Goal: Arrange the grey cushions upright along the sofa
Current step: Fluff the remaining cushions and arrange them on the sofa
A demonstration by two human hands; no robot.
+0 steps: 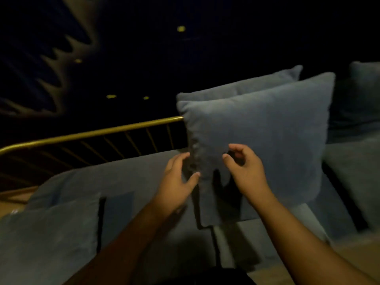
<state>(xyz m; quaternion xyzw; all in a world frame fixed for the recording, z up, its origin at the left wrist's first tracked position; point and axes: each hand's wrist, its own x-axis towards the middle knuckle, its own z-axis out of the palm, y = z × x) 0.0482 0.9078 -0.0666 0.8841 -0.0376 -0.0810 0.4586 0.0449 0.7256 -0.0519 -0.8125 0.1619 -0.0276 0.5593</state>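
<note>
A grey cushion stands upright on the sofa seat, leaning on a second grey cushion behind it. My left hand is at the front cushion's left edge, fingers spread and touching the seam. In front of the cushion's lower face my right hand hovers with its fingers curled and apart, gripping nothing. Another grey cushion lies flat at the lower left. A further cushion stands at the far right edge.
A brass-coloured rail with thin bars runs behind the sofa's left part. A second seat section lies to the right, across a dark gap. The room beyond is dark, with small yellow lights.
</note>
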